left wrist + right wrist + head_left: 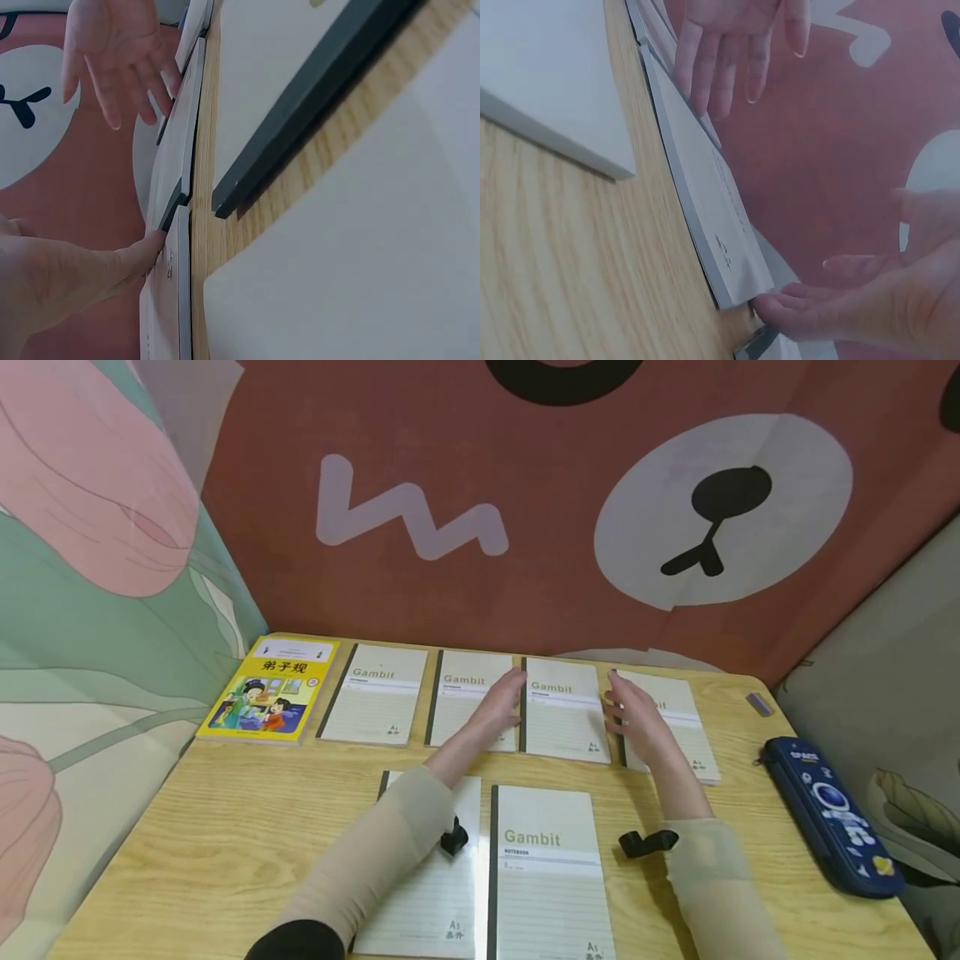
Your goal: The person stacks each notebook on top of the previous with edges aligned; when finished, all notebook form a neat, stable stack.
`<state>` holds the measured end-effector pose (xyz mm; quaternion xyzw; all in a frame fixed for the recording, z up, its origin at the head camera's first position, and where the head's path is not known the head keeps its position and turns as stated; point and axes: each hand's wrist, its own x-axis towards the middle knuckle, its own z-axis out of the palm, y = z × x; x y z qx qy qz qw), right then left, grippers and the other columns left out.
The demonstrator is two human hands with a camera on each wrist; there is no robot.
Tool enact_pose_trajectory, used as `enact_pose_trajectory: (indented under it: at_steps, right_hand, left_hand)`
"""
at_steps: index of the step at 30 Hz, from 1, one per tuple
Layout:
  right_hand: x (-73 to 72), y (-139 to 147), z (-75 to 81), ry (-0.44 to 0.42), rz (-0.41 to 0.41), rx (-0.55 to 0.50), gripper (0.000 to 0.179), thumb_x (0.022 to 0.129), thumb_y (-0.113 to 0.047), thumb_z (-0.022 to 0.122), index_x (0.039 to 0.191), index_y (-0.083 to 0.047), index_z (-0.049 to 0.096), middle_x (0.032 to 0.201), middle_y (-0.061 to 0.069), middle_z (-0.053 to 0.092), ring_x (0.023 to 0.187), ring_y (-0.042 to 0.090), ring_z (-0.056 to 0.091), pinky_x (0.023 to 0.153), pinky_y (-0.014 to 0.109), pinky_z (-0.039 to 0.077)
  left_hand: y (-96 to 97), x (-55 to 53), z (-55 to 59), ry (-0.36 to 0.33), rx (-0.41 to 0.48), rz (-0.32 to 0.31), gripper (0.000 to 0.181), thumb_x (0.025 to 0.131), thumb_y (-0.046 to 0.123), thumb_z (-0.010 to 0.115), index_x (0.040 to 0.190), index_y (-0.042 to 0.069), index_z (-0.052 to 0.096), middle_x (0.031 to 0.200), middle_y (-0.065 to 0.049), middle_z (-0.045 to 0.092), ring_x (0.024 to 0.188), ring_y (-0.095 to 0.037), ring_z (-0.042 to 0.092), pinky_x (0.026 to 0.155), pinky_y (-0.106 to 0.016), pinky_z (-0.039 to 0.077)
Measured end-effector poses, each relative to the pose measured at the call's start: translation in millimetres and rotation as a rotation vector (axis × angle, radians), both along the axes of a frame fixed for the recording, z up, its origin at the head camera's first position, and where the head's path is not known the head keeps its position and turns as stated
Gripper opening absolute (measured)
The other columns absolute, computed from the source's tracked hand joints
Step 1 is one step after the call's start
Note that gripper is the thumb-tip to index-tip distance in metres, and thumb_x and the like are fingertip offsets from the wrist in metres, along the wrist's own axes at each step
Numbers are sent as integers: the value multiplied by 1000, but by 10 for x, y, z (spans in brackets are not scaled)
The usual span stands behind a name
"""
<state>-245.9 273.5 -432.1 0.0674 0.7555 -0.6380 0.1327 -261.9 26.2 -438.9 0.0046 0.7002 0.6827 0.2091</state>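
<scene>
My left hand reaches over the right part of a white Gambit notebook, its fingers straight beside the left edge of another Gambit notebook. On that notebook's other side is my right hand, fingers extended, over the dark spine side of the far-right notebook. The palms face each other across the notebook between them. In the right wrist view, the right hand's fingertips are right at this notebook's lower corner. The left wrist view shows the left fingertips at its dark spine.
Further left in the back row lie another Gambit notebook and a yellow picture book. Two notebooks lie nearer, one in the middle and one partly under the left forearm. A blue pencil case and small eraser-like block are right.
</scene>
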Motion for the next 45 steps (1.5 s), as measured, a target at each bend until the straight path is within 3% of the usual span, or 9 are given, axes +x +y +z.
enact_pose_trajectory:
  at_steps: [5, 8, 12, 19, 21, 26, 29, 36, 45]
  right_hand:
    - [-3, 53, -1, -72, -61, -23, 81, 107, -55, 39, 165, -4, 15, 165, 26, 23, 145, 35, 39, 120, 48, 42]
    - [-4, 87, -10, -101, -79, -57, 70, 109, -42, 40, 162, -1, 20, 148, 16, 44, 120, 17, 56, 102, 31, 52]
    - [-10, 102, -26, -106, -76, -101, 64, 110, -27, 44, 163, 1, 19, 121, -2, 54, 99, 2, 57, 85, 18, 52]
    - [-9, 52, -24, -70, -89, -111, 61, 109, -20, 48, 162, 0, 25, 122, -8, 57, 105, 3, 52, 92, 23, 47]
    - [0, 27, -2, -61, -90, -120, 59, 110, -21, 46, 162, -2, 26, 132, -2, 56, 111, 9, 52, 98, 29, 46]
    - [30, -128, 123, -31, -76, -177, 58, 111, -27, 43, 163, -6, 27, 157, 8, 40, 135, 19, 46, 108, 33, 44]
    - [17, -280, 209, -9, -58, -228, 57, 111, -26, 45, 162, -5, 29, 150, 3, 43, 130, 17, 49, 105, 32, 46]
    - [-105, -697, 294, 10, -9, -315, 53, 110, -21, 48, 158, -2, 37, 146, 6, 47, 127, 22, 52, 108, 40, 44]
    - [-185, -1024, 235, -14, 40, -333, 52, 108, -20, 52, 155, -2, 41, 152, 12, 48, 131, 26, 55, 104, 38, 50]
  left_hand:
    - [-20, -18, -6, -50, 83, 59, 65, 109, 41, 36, 165, 12, 22, 171, -17, 23, 156, -39, 30, 123, -56, 38]
    - [-33, -32, -4, -98, 119, 94, 64, 106, 36, 42, 162, 7, 29, 166, -21, 31, 151, -39, 38, 121, -51, 42]
    - [-51, -51, -5, -154, 133, 131, 66, 104, 24, 53, 162, 4, 28, 156, -20, 45, 139, -32, 51, 115, -40, 50]
    - [-76, -58, -48, -102, 107, 96, 71, 101, 7, 60, 162, 2, 24, 165, -16, 38, 148, -28, 47, 117, -39, 48]
    - [-101, -60, -34, -71, 95, 93, 70, 102, 8, 60, 162, 4, 26, 166, -13, 37, 150, -27, 43, 117, -40, 48]
    - [-305, -57, 81, 23, 55, 93, 65, 103, 12, 58, 161, 5, 31, 160, -16, 45, 144, -28, 50, 115, -43, 50]
    - [-498, -38, 155, 58, 39, 106, 62, 104, 14, 56, 161, 6, 32, 155, -17, 50, 139, -29, 55, 114, -43, 51]
    - [-946, 39, 242, 71, 34, 175, 61, 107, 23, 52, 163, 10, 29, 153, -15, 54, 136, -28, 57, 114, -42, 50]
    - [-1326, 60, 180, -2, 65, 218, 61, 107, 26, 52, 163, 16, 30, 151, -13, 53, 132, -25, 53, 118, -41, 45]
